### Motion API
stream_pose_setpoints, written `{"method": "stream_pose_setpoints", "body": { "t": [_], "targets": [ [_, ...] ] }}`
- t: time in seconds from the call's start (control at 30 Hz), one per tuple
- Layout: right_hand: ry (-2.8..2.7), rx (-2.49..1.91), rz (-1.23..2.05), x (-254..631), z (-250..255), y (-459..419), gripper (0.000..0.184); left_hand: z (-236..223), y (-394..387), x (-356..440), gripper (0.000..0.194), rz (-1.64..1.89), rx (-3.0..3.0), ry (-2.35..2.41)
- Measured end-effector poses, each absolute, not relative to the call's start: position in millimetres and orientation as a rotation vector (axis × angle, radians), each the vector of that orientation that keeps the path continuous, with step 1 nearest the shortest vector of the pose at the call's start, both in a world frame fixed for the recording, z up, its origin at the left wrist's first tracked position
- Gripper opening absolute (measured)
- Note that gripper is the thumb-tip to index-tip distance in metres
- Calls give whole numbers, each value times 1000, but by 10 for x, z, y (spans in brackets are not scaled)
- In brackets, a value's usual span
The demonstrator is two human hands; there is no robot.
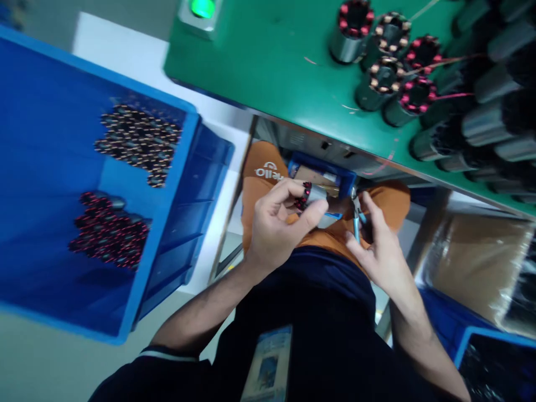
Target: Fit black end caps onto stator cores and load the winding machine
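Above my lap, my left hand [278, 220] grips a motor stator [317, 195] between thumb and fingers. The stator is a silver metal cylinder with red wire windings at the end facing left. To its right, my right hand [379, 240] is closed around small cutting pliers [356, 218] with light blue handles. The pliers' jaws point up, away from my body, and are apart from the stator. Whether the jaws are open is too small to tell.
A green table [268, 67] bears several wound stators [384, 78] and dark cylinders at right. The blue crate [161, 223] at left holds copper-wound and red-wound stators in groups. A small blue bin [349, 178] sits below the table. A green-lit button [203, 8] is at the table's corner.
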State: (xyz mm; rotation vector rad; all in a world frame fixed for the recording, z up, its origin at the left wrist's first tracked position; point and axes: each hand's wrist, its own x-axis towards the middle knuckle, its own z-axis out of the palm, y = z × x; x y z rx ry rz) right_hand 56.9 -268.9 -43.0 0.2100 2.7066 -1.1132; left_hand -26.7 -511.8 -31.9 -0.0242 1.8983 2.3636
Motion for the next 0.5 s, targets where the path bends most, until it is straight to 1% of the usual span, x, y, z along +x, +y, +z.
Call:
{"method": "stream_pose_setpoints", "body": {
  "t": [0.03,0.07,0.1,0.17,0.23,0.3,0.37,0.4,0.5],
  "targets": [
    [2690,210,-1028,575,-508,-2654,105,-302,-5283,-238,18,2313,69,2046],
    [2681,189,-956,580,-589,-2622,112,-266,-5479,-202,19,2248,165,2168],
    [2681,166,-894,582,-669,-2593,113,-214,-5705,-161,21,2171,241,2274],
    [2634,160,-782,570,-807,-2551,109,-67,-6228,-76,22,1979,285,2518],
    [2593,218,-690,530,-902,-2524,112,102,-6823,-13,18,1656,176,2881],
    [2564,271,-621,461,-949,-2509,120,233,-7439,2,21,1201,-53,3227],
    [2549,288,-590,371,-965,-2510,125,254,-8000,-47,26,862,-394,3288],
    [2554,282,-583,324,-969,-2517,125,211,-8234,-91,27,753,-566,3214],
    [2588,218,-574,204,-1002,-2555,121,-101,-8680,-270,20,591,-730,3069]
  ]
}}
